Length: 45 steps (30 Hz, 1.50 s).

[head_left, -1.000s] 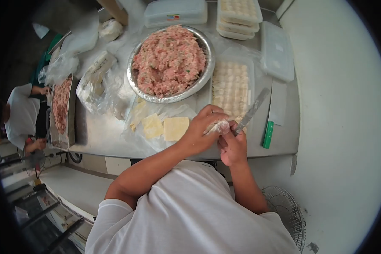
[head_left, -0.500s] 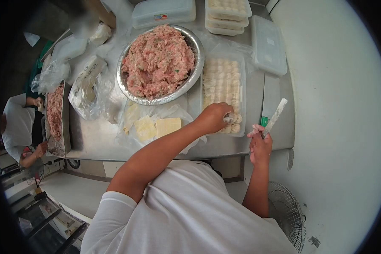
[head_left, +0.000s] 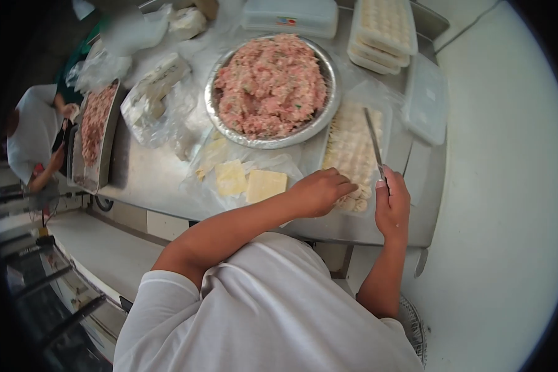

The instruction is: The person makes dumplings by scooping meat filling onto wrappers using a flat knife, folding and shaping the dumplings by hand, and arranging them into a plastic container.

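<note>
My left hand [head_left: 323, 192] reaches over the near end of a clear plastic tray [head_left: 387, 121], its fingers curled down onto a pale dumpling [head_left: 347, 203] in the nearest rows. The fingertips are partly hidden. Rows of dumplings [head_left: 356, 133] fill the tray, blurred by motion. To the right of the tray, my right hand [head_left: 393, 201] is closed around a narrow flat spatula [head_left: 374, 139], tilted upward with its blade nearly edge-on. Square yellow wrappers [head_left: 267, 185] lie on plastic left of my left hand. A metal bowl [head_left: 212, 118] heaped with pink minced filling [head_left: 271, 87] stands behind them.
Stacked dumpling trays [head_left: 384, 31] and a lidded container [head_left: 289, 17] stand at the back. A clear lid [head_left: 425, 99] lies by the right wall. Plastic-wrapped packets [head_left: 155, 93] are at left. A co-worker [head_left: 34, 127] stands beside a metal pan [head_left: 108, 139] of minced filling.
The view has shifted, so the table sits further right and turned. My right hand has come in closer to the tray, turning the spatula edge-on. My left hand stays at the tray's near end.
</note>
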Motion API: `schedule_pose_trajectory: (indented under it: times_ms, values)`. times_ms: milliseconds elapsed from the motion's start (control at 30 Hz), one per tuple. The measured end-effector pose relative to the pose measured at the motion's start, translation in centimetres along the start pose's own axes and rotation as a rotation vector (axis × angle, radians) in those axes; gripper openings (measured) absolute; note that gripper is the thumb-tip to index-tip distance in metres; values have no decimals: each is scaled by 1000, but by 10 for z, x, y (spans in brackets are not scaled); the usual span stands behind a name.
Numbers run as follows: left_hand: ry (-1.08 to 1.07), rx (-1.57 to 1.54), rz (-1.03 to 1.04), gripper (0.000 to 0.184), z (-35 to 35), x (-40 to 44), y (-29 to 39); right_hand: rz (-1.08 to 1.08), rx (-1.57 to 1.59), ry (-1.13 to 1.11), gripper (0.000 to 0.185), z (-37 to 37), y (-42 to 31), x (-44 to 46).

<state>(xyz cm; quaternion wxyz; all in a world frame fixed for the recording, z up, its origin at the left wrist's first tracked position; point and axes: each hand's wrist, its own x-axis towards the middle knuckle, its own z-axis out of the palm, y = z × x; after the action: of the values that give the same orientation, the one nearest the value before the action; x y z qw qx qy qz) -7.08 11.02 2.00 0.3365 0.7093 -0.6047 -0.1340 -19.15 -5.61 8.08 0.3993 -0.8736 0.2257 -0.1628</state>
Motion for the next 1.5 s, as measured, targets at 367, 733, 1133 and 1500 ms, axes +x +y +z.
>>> schedule_pose_trajectory:
  times_ms: [367,733,1133,1500]
  values:
    - [92,38,-363,33,-37,-139,-29,-708,-557,-402,29,82,-52,118]
    - [141,-200,-331,19,-48,-143,-35,-734,-401,-460,27,88,-57,135]
    - [682,-1312,-676,28,-34,-168,-59,-737,-298,-515,20,80,-37,129]
    - [1057,-2036,-489,41,-94,-117,-9,-527,96,-356,27,64,-58,50]
